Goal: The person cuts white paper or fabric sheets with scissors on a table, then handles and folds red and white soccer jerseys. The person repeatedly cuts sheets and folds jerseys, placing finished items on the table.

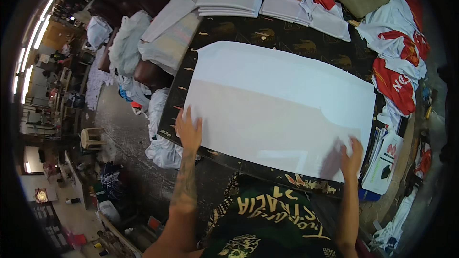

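A large white sheet (267, 69) lies flat on a dark, worn, patterned board (296, 31), with a paler beige cut shape (253, 119) on its lower part, curved at the right. I cannot tell whether that shape is on top or shows through. My left hand (190, 126) rests at the sheet's left edge with its fingers spread. My right hand (350, 155) is at the lower right edge, fingers bent and apart, casting a shadow on the sheet. Neither hand visibly holds anything.
Folded white stacks (228, 1) line the back of the board. Red and white garments (393, 83) pile along the right, above papers (385, 160). Plastic bags (125, 40) and white cloth (162, 148) lie left. A plastic chair (91, 138) stands on the floor (119, 114) beyond.
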Available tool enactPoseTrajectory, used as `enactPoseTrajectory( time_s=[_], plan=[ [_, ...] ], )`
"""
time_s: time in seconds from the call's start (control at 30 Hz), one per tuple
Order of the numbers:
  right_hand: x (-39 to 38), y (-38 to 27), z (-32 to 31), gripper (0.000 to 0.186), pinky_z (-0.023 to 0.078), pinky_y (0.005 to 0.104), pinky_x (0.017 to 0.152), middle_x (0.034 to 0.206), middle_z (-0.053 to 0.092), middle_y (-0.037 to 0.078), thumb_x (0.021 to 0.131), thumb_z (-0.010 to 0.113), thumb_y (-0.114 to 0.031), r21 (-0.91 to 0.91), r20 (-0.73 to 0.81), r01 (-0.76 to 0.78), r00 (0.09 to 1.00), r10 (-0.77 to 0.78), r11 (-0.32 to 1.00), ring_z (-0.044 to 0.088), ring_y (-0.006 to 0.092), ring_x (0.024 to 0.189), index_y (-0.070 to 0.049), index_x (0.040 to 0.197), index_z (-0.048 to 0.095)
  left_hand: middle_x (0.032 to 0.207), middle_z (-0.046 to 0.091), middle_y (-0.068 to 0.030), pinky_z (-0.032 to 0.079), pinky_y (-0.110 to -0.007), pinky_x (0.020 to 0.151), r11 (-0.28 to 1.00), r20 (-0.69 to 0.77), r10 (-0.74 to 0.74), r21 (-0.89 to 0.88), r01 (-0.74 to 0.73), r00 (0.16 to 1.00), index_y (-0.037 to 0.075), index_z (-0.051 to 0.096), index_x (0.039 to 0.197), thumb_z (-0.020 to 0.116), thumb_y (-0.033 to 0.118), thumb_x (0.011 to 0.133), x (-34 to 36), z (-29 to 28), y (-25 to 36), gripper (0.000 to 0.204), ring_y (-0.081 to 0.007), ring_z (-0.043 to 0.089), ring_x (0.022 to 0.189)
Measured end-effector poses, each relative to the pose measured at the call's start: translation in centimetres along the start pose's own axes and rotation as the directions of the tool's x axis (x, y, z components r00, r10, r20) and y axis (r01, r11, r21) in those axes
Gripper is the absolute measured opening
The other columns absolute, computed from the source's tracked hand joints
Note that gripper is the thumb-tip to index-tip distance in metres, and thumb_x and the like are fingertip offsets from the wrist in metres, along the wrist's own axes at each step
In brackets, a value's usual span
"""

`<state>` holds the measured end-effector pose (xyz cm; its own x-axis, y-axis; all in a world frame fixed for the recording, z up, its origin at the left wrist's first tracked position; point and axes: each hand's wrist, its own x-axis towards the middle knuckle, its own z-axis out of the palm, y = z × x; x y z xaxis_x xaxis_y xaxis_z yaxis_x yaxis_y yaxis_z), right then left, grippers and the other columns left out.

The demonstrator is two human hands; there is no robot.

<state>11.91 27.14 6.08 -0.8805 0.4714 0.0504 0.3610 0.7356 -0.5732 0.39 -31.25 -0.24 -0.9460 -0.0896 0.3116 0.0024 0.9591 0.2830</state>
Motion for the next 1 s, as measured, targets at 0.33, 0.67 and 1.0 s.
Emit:
enactPoseTrajectory(
  time_s=[0.33, 0.67, 1.0],
  plan=[
    [13.4, -7.0, 7.8, 0.042, 0.054, 0.0491, 0.099, 0.121, 0.065, 0.017, 0.091, 0.071, -0.003, -0.263, 0.171, 0.016, 0.985, 0.03, 0.965, 0.061, 0.0389, 0.119, -0.014, 0.131, 0.066, 0.157, 0.049, -0.017, 0.034, -0.065, 0.115, 0.985, 0.01, 0.165, -0.048, -0.165, 0.986, 0.017, 0.054, 0.155, 0.065, 0.047, 0.103, 22.2, 10.8, 3.2, 0.061, -0.0405, 0.043, 0.145],
    [-13.0, 7.2, -3.5, 0.076, 0.032, 0.0535, 0.128, 0.17, 0.039, 0.023, 0.103, 0.064, -0.02, -0.534, 0.04, -0.447, 0.835, 0.549, 0.718, 0.037, 0.0494, 0.154, -0.007, 0.17, 0.031, 0.181, 0.018, -0.0118, 0.007, -0.078, 0.124, 0.892, 0.304, 0.075, 0.405, -0.2, 0.95, 0.031, 0.021, 0.175, 0.049, 0.063, 0.107, 24.2, 9.9, 3.2, 0.079, -0.0392, 0.01, 0.167],
    [-10.4, 3.8, -0.4, 0.035, 0.049, 0.0531, 0.095, 0.122, 0.058, 0.018, 0.094, 0.078, -0.029, -0.396, -0.18, -0.5, 0.865, 0.469, 0.77, 0.057, 0.0404, 0.115, -0.005, 0.115, 0.065, 0.145, 0.053, -0.0154, 0.036, -0.058, 0.116, 0.521, 0.18, 0.812, -0.652, -0.551, 0.555, 0.012, 0.061, 0.145, 0.079, 0.027, 0.092, 4.5, 13.3, 34.4, 0.057, -0.0343, 0.048, 0.139]
  ],
)
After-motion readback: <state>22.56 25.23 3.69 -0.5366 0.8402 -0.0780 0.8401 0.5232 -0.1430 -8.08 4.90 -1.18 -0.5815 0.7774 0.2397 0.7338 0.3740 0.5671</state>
